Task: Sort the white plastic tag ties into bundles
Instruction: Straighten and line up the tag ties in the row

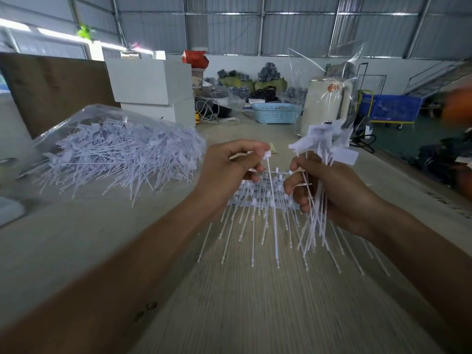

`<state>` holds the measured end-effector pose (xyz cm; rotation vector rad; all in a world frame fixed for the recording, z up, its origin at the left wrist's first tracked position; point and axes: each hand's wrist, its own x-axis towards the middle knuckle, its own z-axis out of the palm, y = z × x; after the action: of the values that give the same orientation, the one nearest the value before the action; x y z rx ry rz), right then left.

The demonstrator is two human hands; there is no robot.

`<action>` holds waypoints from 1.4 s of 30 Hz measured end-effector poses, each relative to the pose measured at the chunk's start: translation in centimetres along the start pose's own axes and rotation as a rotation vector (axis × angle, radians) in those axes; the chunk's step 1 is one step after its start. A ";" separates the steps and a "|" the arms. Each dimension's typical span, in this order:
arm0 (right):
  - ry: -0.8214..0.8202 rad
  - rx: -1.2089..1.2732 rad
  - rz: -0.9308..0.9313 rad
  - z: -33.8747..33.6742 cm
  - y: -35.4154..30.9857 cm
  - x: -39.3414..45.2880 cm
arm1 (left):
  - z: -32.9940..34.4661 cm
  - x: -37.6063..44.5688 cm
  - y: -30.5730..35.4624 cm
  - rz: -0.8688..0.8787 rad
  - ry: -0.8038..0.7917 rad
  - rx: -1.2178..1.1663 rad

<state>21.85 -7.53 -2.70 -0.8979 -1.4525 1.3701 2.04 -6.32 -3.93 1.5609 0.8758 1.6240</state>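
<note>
A wooden table (255, 315) is seen nearest; above it one tag tie (271, 200) is pinched by the left hand (229, 169) — a bundle (319, 195) is gripped by the right hand (332, 195). A loose heap (120, 157) lies left.

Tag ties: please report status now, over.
Left hand pinches one tie. Right hand grips bundle. Sorted row on table beneath. Nothing blocking.

Bare desk (255, 302) lies open in the near middle. A heaped bag of ties (120, 152) blocks the far left; rows of laid-out ties (263, 198) occupy the middle beneath both hands.
</note>
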 end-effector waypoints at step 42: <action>0.117 0.259 -0.144 1.3 0.3 0.6 | 2.2 -1.8 0.1 0.001 -0.186 0.133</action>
<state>20.39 -7.39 -2.85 -0.6819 -1.1952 1.3381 4.22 -7.95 -4.71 1.7726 0.8968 1.4187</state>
